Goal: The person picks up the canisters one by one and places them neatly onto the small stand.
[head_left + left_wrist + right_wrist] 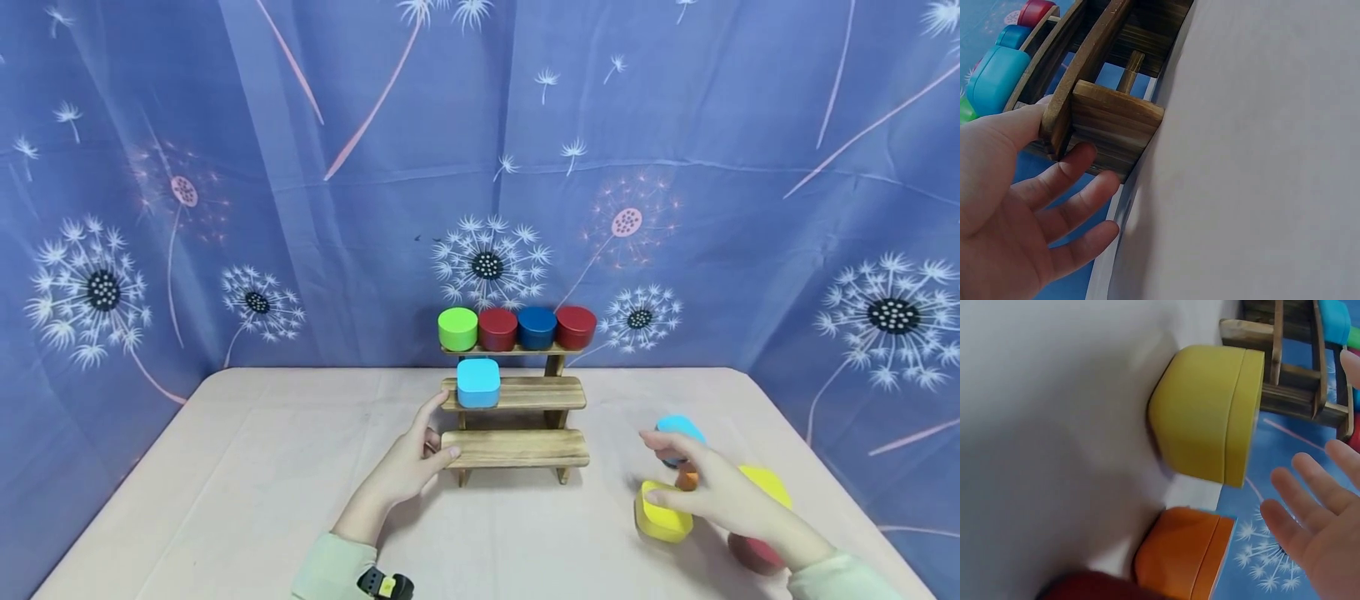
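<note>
My left hand [405,462] holds the left end of a three-tier wooden stand [517,450], its thumb on the lowest board and the other fingers beside and below it. On the middle tier sits a light blue rounded box [478,383]. Over the table at the right, my right hand [716,492] hovers above a yellow rounded box [663,521], fingers loosely extended. The right wrist view shows a gap between those fingers and the yellow box [1207,415].
Along the top tier stand a green box [457,329], a blue one [537,328] and two red ones [498,329]. Near my right hand lie an orange box [687,477], another light blue box [681,427], another yellow box [767,483] and a dark red box [753,554]. Patterned cloth surrounds the table.
</note>
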The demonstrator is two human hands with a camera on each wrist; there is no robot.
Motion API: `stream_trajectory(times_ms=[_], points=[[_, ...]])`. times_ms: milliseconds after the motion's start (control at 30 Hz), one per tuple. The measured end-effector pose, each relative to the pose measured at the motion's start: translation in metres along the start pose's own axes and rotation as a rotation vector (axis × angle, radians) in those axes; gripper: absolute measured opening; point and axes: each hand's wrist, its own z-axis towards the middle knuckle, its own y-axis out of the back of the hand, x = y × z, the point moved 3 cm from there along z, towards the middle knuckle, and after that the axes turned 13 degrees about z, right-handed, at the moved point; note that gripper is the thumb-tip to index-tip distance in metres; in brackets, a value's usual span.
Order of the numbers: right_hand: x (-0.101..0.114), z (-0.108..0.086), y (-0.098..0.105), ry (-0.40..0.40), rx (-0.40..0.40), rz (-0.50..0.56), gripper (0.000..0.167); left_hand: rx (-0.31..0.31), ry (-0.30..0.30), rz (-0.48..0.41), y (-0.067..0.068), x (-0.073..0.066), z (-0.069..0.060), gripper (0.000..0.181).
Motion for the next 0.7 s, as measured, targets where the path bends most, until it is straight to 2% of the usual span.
stream_trajectory(times_ms=[100,267,433,700], points=[[-0.004,-0.002,0.003,-0.011,0.024,-0.032,0.064,-0.002,-0.010,0.003,0.000,0.000,0.001,0.078],[-0.013,-0.007,0.007,-0.071,0.124,-0.076,0.070,0.002,-0.015,0.013,-0.001,0.002,0.000,0.079],[-0.022,-0.012,0.006,-0.063,0.178,-0.072,0.073,-0.003,-0.016,0.020,-0.001,0.001,-0.002,0.078],[-0.031,-0.012,0.003,-0.022,0.214,-0.046,0.069,-0.012,-0.023,0.020,0.001,-0.002,-0.001,0.078]])
